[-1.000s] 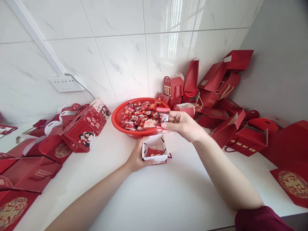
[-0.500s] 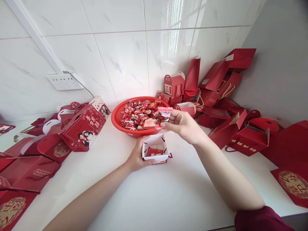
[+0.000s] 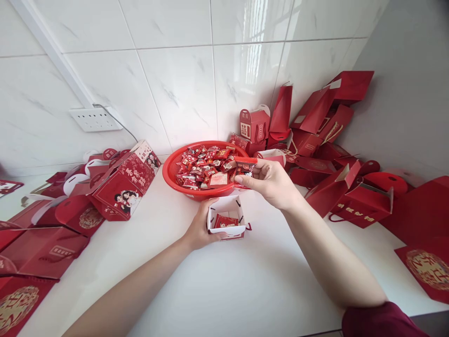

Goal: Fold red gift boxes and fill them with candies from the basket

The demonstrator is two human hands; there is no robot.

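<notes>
My left hand (image 3: 203, 224) is wrapped round a small open gift box (image 3: 233, 231), white inside and red outside, that sits on the white table. Inside the box lies a red wrapped candy (image 3: 224, 220). Above and to the right of the box, my right hand (image 3: 268, 180) pinches a wrapped candy (image 3: 245, 161) with a red and dark wrapper, partly covered by my fingers. Just behind the box stands a round red plastic basket (image 3: 168, 175) with many wrapped candies (image 3: 203, 166) in it.
Red gift boxes (image 3: 312, 140) are piled at the right against the wall. More red boxes (image 3: 52, 248) lie along the left, with an upright printed box (image 3: 122, 182) near the basket. A power strip (image 3: 95, 120) with a cable is on the tiled wall.
The candy in my right hand has turned, so its red wrapper edge now faces up. My left hand and the box have stayed in place.
</notes>
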